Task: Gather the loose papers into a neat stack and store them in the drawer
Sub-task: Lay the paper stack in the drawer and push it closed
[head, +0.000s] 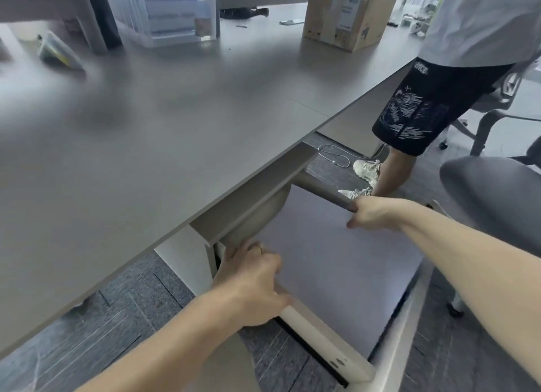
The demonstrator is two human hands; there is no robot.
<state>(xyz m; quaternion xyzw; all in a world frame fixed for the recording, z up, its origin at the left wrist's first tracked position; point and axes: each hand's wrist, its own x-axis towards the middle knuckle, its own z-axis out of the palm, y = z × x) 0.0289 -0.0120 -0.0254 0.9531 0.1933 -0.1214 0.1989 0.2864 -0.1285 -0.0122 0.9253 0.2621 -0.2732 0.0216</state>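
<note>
A stack of white papers (pixel 336 262) lies flat inside the pulled-out white drawer (pixel 325 350) under the grey desk (pixel 175 122). My left hand (pixel 251 280) grips the stack's left edge, by the drawer's left wall. My right hand (pixel 371 213) holds the stack's far right corner, close to the drawer's back end. The far end of the stack reaches under the desk's metal frame (pixel 257 198). Both forearms stretch in from the bottom of the view.
Another person in black shorts (pixel 424 110) stands at the desk's right end, hands on a cardboard box (pixel 348 16). A grey office chair (pixel 491 192) sits right of the drawer. Clear plastic bins (pixel 172 10) stand at the desk's back. A cable (pixel 333 154) lies on the carpet.
</note>
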